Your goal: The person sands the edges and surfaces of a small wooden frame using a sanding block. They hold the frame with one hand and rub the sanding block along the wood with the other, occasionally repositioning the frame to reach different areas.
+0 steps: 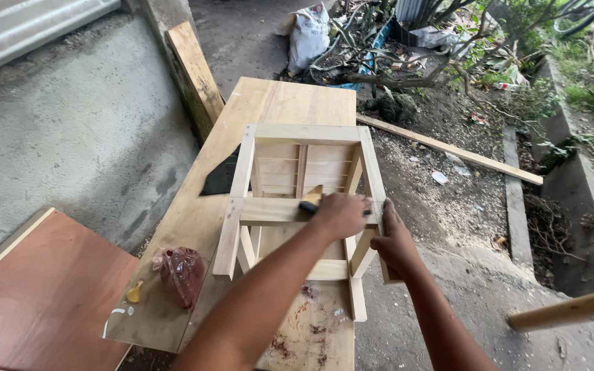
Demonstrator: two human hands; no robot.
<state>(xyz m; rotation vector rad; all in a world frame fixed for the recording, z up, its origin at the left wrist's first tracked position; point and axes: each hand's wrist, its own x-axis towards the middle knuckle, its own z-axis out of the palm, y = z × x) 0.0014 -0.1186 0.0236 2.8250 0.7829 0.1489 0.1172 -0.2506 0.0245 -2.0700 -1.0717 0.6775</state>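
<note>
A small unfinished wooden stool frame is lying upturned on the plank tabletop, its legs pointing toward the camera. The left hand is closing its grip around a dark-handled tool, apparently a brush or scraper with a pale blade, and is pressing it against a cross rail of the frame. The right hand is wrapping its grip around the near right leg, bracing the frame. Judged step: working the rail surface or joint while the frame is being steadied. The next move is calling for firm bracing and an even stroke along the rail. A crumpled reddish plastic bag and a small yellow object are lying on the tabletop to the left. A reddish board is resting beside the concrete wall.
</note>
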